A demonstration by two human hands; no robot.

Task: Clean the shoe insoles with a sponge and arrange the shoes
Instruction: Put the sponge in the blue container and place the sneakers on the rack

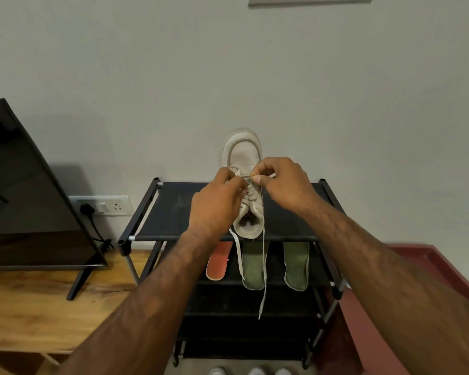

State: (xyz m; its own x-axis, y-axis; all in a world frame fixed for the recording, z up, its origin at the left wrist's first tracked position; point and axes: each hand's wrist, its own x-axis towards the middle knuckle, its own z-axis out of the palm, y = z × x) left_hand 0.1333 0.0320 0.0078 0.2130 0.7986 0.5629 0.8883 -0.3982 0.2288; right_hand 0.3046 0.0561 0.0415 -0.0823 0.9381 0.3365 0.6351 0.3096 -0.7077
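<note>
Two bare hands are working at the laces (237, 253) of a white sneaker (243, 155), which is standing toe to the wall on the top shelf of a black shoe rack (173, 212). The left hand (217, 201) is curling in on the lacing, apparently gripping a strand, though its fingertips are hiding behind its own knuckles. The right hand (284, 185) is pinching a thin strand between thumb and forefinger. Two loose lace ends are hanging over the shelf's front edge.

One shelf down, an orange insole (219, 262) and two green insoles (253, 266) (297, 266) are lying side by side, their far ends disappearing beneath the top shelf. Lower shelves are sitting in shadow, and nothing on them is showing clearly. Three pale shoe toes (255, 371) are blurring out at the bottom edge.

Beside the rack, a dark television (25, 185) is standing on a wooden surface (38, 301), its screen running off the left edge. A black plug is sitting in a wall socket (103, 205). Dark red flooring (417, 263) is showing at right. A pale framed object (309, 0) is being cut off at the top of the plain wall.
</note>
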